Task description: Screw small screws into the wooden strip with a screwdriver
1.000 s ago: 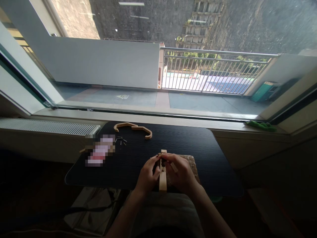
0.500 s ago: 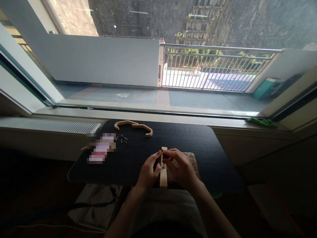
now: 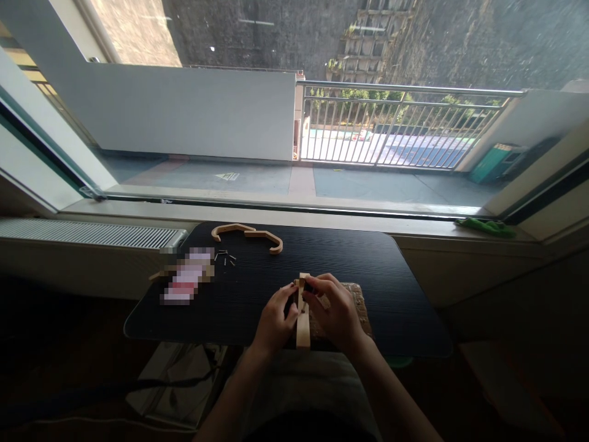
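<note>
A pale wooden strip (image 3: 302,331) points away from me near the front edge of the black table (image 3: 368,258). My left hand (image 3: 275,316) is closed on its left side, fingertips near the far end and thumb against the edge. From the right, my right hand (image 3: 338,304) pinches at the strip's upper face, around something small and dark that its fingers mostly hide. Partly beneath the strip and right hand lies a brown, rough-textured block or pad (image 3: 359,301).
Two curved wooden hook-shaped pieces (image 3: 269,235) lie at the table's back. Several small metal screws or pins (image 3: 225,256) are scattered left of centre, beside a pixelated pink-white item (image 3: 188,275). A radiator (image 3: 92,233) and window sill (image 3: 276,215) border the table; a green cloth (image 3: 488,228) rests on the sill.
Almost nothing differs. The right hand's fingers have shifted very slightly at the strip, while the left hand keeps its hold.
</note>
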Demonstrator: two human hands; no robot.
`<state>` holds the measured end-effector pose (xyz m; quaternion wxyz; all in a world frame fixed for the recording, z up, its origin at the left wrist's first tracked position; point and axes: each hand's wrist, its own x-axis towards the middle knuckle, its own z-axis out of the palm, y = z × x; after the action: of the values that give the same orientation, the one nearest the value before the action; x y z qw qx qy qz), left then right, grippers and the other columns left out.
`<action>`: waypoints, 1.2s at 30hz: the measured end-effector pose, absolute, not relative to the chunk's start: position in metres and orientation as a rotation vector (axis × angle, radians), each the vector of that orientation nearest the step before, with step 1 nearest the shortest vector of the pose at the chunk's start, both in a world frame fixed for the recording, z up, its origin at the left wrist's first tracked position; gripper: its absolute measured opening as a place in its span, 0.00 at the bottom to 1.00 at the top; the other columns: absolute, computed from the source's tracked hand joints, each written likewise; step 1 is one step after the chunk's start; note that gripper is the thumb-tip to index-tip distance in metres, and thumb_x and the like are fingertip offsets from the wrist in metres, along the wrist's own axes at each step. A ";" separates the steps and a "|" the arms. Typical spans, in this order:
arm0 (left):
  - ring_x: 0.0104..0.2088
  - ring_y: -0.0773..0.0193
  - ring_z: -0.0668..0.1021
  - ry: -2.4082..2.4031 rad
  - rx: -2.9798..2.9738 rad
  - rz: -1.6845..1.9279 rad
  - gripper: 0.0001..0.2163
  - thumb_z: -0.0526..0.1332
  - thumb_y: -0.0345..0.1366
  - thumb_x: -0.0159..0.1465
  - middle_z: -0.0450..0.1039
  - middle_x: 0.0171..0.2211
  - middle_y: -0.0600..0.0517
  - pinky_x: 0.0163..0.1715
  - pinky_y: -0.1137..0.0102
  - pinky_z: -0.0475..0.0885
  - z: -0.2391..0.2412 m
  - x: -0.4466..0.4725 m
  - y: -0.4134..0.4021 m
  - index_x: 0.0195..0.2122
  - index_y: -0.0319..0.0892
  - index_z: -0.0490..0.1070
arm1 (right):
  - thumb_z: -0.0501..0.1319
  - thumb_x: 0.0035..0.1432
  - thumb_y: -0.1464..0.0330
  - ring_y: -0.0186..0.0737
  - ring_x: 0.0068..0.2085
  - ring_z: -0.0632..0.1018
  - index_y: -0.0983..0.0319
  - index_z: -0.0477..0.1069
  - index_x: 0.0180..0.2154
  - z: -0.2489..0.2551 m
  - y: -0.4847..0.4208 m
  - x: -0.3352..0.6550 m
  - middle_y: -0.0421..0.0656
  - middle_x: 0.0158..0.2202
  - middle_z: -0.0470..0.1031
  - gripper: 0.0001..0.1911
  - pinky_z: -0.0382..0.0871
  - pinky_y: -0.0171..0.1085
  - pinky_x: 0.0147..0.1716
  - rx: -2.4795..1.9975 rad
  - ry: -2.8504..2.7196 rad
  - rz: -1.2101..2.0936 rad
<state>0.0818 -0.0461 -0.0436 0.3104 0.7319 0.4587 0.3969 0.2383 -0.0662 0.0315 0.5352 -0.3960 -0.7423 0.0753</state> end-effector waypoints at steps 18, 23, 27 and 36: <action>0.53 0.55 0.75 1.231 1.970 1.037 0.20 0.54 0.28 0.62 0.75 0.52 0.46 0.56 0.57 0.69 -0.041 0.081 -0.046 0.55 0.44 0.69 | 0.57 0.60 0.77 0.41 0.41 0.82 0.58 0.69 0.50 0.028 -0.070 0.236 0.45 0.42 0.80 0.17 0.78 0.38 0.40 -0.918 -1.746 0.299; 0.53 0.54 0.75 1.231 1.978 1.027 0.19 0.54 0.29 0.62 0.74 0.52 0.45 0.56 0.57 0.70 -0.041 0.081 -0.046 0.55 0.43 0.69 | 0.58 0.60 0.76 0.38 0.36 0.81 0.58 0.70 0.49 0.026 -0.068 0.236 0.44 0.42 0.80 0.16 0.77 0.36 0.36 -0.913 -1.744 0.299; 0.54 0.54 0.75 1.219 1.967 1.034 0.19 0.55 0.29 0.62 0.74 0.53 0.46 0.57 0.57 0.69 -0.042 0.081 -0.046 0.55 0.44 0.69 | 0.58 0.61 0.75 0.37 0.34 0.80 0.58 0.70 0.49 0.025 -0.067 0.235 0.44 0.41 0.79 0.16 0.76 0.36 0.34 -0.900 -1.741 0.308; 0.54 0.54 0.75 1.206 1.948 1.043 0.19 0.55 0.29 0.61 0.74 0.53 0.47 0.57 0.57 0.69 -0.040 0.082 -0.046 0.54 0.45 0.70 | 0.58 0.62 0.75 0.37 0.36 0.78 0.57 0.69 0.50 0.025 -0.067 0.235 0.45 0.42 0.77 0.16 0.76 0.37 0.34 -0.894 -1.750 0.320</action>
<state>0.0816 -0.0457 -0.0402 0.3068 0.7365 0.4561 0.3942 0.2352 -0.0673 0.0253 0.5439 -0.3769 -0.7375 0.1349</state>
